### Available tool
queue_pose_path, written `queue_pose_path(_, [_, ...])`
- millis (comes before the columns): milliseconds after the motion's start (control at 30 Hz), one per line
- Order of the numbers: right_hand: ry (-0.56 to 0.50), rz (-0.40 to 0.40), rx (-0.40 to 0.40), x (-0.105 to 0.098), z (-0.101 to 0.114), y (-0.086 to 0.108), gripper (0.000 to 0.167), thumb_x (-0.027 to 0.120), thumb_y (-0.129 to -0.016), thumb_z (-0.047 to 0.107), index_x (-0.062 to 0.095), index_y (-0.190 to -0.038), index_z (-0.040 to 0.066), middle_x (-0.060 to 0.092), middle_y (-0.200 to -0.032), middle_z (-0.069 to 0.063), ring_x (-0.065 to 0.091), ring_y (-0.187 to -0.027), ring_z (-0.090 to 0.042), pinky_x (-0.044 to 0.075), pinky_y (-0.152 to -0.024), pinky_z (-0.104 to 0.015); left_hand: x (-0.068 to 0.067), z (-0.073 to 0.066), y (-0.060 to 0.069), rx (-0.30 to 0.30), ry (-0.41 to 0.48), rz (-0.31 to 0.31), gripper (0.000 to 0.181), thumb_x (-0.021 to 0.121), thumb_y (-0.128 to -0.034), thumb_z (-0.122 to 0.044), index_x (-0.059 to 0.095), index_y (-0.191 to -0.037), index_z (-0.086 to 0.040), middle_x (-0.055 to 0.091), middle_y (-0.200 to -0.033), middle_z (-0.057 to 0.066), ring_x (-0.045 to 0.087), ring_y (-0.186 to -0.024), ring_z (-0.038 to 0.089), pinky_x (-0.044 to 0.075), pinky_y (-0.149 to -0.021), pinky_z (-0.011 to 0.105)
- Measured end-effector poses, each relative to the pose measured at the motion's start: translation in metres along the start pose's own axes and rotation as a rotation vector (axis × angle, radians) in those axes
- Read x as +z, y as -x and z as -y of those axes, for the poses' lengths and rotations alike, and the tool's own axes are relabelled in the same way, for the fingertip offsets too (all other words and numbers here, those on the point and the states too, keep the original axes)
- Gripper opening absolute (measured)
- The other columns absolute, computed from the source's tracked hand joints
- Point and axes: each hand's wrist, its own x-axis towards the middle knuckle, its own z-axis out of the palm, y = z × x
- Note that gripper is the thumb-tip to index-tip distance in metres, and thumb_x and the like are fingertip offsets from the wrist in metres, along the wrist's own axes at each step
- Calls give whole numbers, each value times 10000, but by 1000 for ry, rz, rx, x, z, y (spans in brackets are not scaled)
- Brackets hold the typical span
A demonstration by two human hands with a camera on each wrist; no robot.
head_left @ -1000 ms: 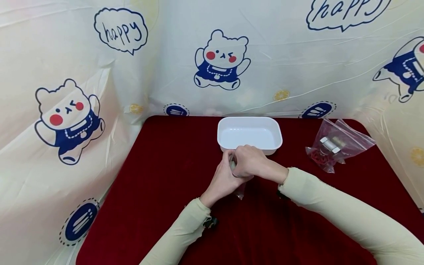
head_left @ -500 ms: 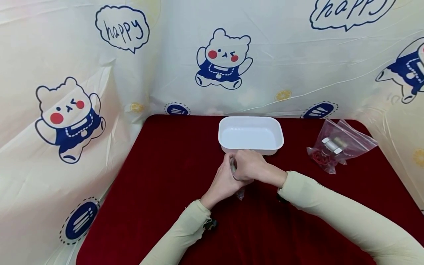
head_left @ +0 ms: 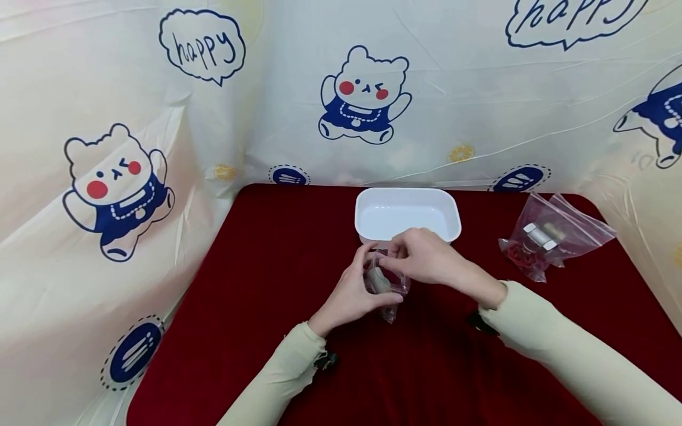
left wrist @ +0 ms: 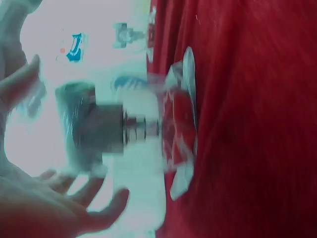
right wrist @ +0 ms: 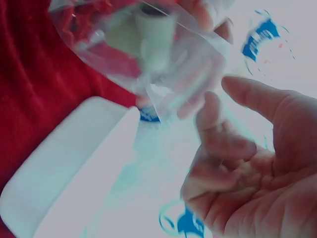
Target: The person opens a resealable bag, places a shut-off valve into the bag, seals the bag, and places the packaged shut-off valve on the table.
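Note:
A clear zip bag (head_left: 391, 290) is in my left hand (head_left: 348, 299), held upright with fingers and thumb spread round its sides, just in front of the white tub. Inside it stands a pale grey-green tubular piece (right wrist: 156, 37); the left wrist view shows this stepped, blurred fitting (left wrist: 106, 129) above something red (left wrist: 178, 124) at the bag's bottom. My right hand (head_left: 423, 257) is at the bag's upper right edge. In the right wrist view that hand (right wrist: 247, 173) has thumb and forefinger apart, the other fingers loosely bent, and nothing between them.
A white rectangular tub (head_left: 407, 216) stands on the dark red cloth (head_left: 282, 266), directly behind my hands. Further right lies another clear zip bag (head_left: 578, 228) with a silver hex-ended piece (head_left: 539, 236) and red rings (head_left: 522, 256). A printed curtain (head_left: 288, 106) closes off the back and sides.
My right hand has drawn away to the right from the left hand, and its fingers have parted. My left thumb has spread outward, so more of the bag shows.

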Motion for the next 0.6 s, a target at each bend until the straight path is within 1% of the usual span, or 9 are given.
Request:
queue_pose_path(33, [-29,-10,-20,-3,-2,6,225,747,-977,247,728,-769,162,604,-606,79,535,-543,-103,452,-550,-302,-4,1,1,0,11,8,1007,884,-877,-316,246,-1637,-143,580,-1423,-21,558,-1285,183,465,-1064,465])
queue_pose_path(100, [-75,-11,-60,-7,-6,19,204,749,-997,265,749,-837,139,615,-616,71,553,-544,-107,478,-544,-313,-11,2,2,-10,27,14,876,785,-969,-302,258,-1643,-114,589,-1428,14,551,-1301,217,460,-1068,508])
queue_pose_path(200, [-79,35,-98,-4,-12,36,184,777,-985,308,751,-934,133,626,-656,95,568,-564,-79,502,-555,-303,-19,3,1,-19,58,22,610,576,-1103,-290,341,-1623,-75,616,-1394,90,572,-1286,250,460,-1069,516])
queue_pose_path(267, [-65,65,-124,2,-14,44,203,797,-968,330,742,-983,134,632,-694,122,580,-598,-48,512,-577,-287,-22,4,-1,-23,84,18,494,456,-1150,-276,428,-1581,-37,628,-1382,133,582,-1281,266,461,-1071,496])
queue_pose_path(300, [-53,70,-136,6,-15,47,215,804,-961,334,743,-1003,132,635,-714,136,581,-618,-33,511,-595,-276,-23,4,-1,-25,97,15,466,427,-1159,-258,466,-1555,-16,626,-1386,150,583,-1280,277,460,-1073,480])
queue_pose_path(367, [-49,65,-146,14,-16,52,185,808,-960,303,748,-1014,137,636,-744,146,579,-648,-30,508,-602,-265,-24,4,-2,-34,111,11,423,415,-1160,-221,541,-1494,7,628,-1389,152,580,-1281,278,458,-1071,447])
queue_pose_path(400, [-58,54,-151,18,-16,53,155,807,-963,275,752,-1008,137,640,-757,146,581,-658,-37,509,-604,-263,-24,4,-2,-37,111,12,400,434,-1154,-201,572,-1462,12,626,-1396,150,575,-1290,279,459,-1072,436])
queue_pose_path(500, [-77,-14,-157,27,-15,56,54,800,-965,182,760,-936,159,640,-761,138,561,-646,-69,496,-586,-262,-23,5,-4,-44,89,33,331,486,-1133,-164,630,-1381,1,639,-1381,129,581,-1277,264,478,-1046,409])
queue_pose_path(600, [-81,-75,-156,32,-16,58,110,793,-963,133,753,-868,173,638,-750,130,527,-623,-81,477,-573,-263,-22,6,-6,-55,79,65,280,500,-1126,-157,641,-1318,-10,663,-1332,111,597,-1251,238,490,-1026,390])
